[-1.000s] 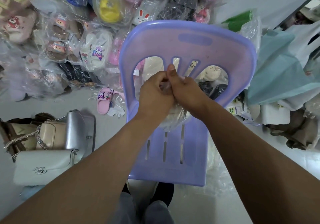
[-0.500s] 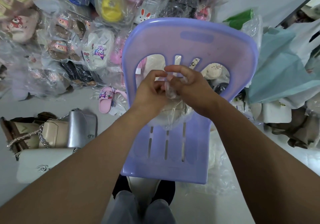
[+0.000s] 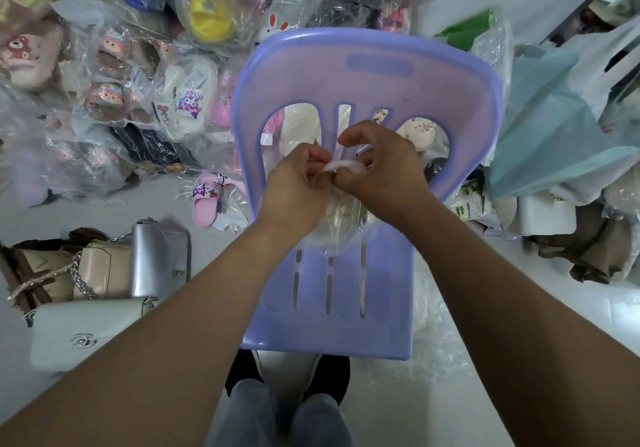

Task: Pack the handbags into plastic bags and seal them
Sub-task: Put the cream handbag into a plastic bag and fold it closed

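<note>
The chair [image 3: 367,76] is smooth lilac plastic with a slight sheen. The plastic bag [image 3: 343,228] is clear, glossy, crinkled film. The silver handbag [image 3: 159,259] looks metallic-coated.

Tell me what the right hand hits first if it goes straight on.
The left hand: the right hand points left at it, both pinching the twisted neck of the plastic bag. Beyond, probably the purple chair backrest; depth is unclear.

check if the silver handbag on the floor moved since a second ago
No. The silver handbag stands in the same spot against the cream chain-strap handbag, left of the purple chair.
</note>
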A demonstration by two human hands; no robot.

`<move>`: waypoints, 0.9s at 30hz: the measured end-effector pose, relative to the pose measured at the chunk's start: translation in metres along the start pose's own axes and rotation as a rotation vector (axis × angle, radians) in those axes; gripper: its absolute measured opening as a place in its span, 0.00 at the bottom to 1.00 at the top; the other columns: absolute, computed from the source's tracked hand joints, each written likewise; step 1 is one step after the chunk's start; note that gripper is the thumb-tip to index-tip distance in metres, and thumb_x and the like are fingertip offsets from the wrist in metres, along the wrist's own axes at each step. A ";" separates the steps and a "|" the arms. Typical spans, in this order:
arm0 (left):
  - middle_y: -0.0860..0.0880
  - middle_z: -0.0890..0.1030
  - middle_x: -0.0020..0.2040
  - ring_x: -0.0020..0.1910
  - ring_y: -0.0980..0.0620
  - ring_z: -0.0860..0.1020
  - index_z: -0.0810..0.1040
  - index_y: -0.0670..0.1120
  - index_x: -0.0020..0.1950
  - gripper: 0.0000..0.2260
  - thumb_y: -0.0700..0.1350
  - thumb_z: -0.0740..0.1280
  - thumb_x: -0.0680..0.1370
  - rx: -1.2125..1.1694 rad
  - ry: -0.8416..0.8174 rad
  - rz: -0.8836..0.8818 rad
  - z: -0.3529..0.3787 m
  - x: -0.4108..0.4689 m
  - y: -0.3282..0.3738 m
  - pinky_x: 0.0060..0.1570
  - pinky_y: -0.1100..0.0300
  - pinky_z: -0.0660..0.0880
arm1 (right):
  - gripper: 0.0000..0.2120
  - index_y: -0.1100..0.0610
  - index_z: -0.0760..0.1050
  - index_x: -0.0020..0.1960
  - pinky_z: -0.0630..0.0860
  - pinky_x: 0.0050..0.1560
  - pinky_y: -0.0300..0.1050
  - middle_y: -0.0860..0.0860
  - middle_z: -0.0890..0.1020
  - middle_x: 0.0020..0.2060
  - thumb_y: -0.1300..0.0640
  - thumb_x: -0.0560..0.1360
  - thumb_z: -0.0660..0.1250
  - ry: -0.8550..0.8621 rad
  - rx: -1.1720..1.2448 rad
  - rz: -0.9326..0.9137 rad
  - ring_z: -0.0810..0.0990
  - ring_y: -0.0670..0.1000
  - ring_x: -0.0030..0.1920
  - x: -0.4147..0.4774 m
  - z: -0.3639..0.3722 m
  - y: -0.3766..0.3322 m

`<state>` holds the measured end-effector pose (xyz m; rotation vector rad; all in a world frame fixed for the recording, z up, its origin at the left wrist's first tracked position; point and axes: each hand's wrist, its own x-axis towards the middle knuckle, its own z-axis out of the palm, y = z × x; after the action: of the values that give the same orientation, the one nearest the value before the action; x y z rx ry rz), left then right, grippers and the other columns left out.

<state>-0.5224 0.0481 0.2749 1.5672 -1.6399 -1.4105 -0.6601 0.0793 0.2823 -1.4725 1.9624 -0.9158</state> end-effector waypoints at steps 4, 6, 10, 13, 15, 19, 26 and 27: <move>0.56 0.82 0.45 0.45 0.54 0.79 0.76 0.49 0.54 0.05 0.43 0.64 0.80 0.278 -0.005 0.139 -0.002 -0.001 0.000 0.40 0.68 0.72 | 0.12 0.60 0.80 0.50 0.76 0.35 0.50 0.59 0.78 0.48 0.66 0.66 0.73 0.195 -0.281 -0.229 0.80 0.61 0.40 -0.006 0.020 0.007; 0.51 0.83 0.49 0.47 0.49 0.80 0.75 0.46 0.56 0.06 0.46 0.65 0.80 0.364 -0.047 0.231 -0.005 0.001 0.003 0.46 0.57 0.75 | 0.11 0.62 0.79 0.48 0.75 0.31 0.48 0.62 0.77 0.47 0.68 0.67 0.73 0.259 -0.376 -0.264 0.79 0.63 0.36 -0.010 0.025 0.010; 0.54 0.82 0.47 0.48 0.51 0.80 0.74 0.49 0.53 0.07 0.48 0.67 0.78 0.379 -0.157 0.181 -0.014 0.007 0.015 0.49 0.54 0.77 | 0.11 0.63 0.74 0.42 0.62 0.27 0.42 0.61 0.75 0.40 0.72 0.65 0.73 0.333 -0.483 -0.264 0.73 0.63 0.27 -0.009 0.029 0.012; 0.55 0.81 0.45 0.47 0.53 0.80 0.74 0.51 0.53 0.07 0.48 0.67 0.76 0.319 -0.194 0.069 -0.020 0.006 0.023 0.48 0.55 0.78 | 0.12 0.62 0.70 0.37 0.59 0.28 0.42 0.60 0.73 0.34 0.74 0.63 0.71 0.349 -0.444 -0.330 0.70 0.61 0.26 -0.010 0.031 0.011; 0.55 0.82 0.46 0.45 0.55 0.80 0.74 0.53 0.56 0.08 0.46 0.63 0.78 0.216 -0.207 -0.017 -0.021 0.002 0.027 0.43 0.58 0.76 | 0.10 0.62 0.70 0.37 0.62 0.29 0.44 0.60 0.72 0.34 0.73 0.67 0.69 0.347 -0.347 -0.343 0.70 0.60 0.29 -0.014 0.032 0.012; 0.57 0.80 0.50 0.38 0.60 0.76 0.75 0.56 0.62 0.13 0.44 0.59 0.80 0.061 -0.177 -0.104 -0.015 -0.004 0.027 0.35 0.62 0.69 | 0.10 0.61 0.68 0.36 0.67 0.31 0.50 0.59 0.72 0.33 0.69 0.71 0.68 0.352 -0.259 -0.322 0.71 0.59 0.34 -0.018 0.025 0.022; 0.54 0.84 0.47 0.43 0.54 0.81 0.82 0.54 0.52 0.07 0.53 0.66 0.80 -0.106 -0.077 -0.188 -0.003 0.000 0.026 0.47 0.61 0.78 | 0.13 0.60 0.72 0.35 0.71 0.35 0.52 0.54 0.76 0.31 0.61 0.73 0.74 0.361 -0.235 -0.303 0.75 0.59 0.37 -0.026 0.013 0.026; 0.55 0.85 0.46 0.45 0.54 0.82 0.83 0.54 0.50 0.06 0.53 0.69 0.79 -0.156 -0.062 -0.216 -0.003 0.002 0.028 0.51 0.59 0.80 | 0.11 0.60 0.74 0.36 0.72 0.38 0.52 0.53 0.78 0.32 0.60 0.73 0.74 0.357 -0.226 -0.300 0.77 0.59 0.39 -0.027 0.013 0.026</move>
<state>-0.5326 0.0405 0.2997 1.6633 -1.3895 -1.6691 -0.6591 0.1072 0.2543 -1.8766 2.1913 -1.1849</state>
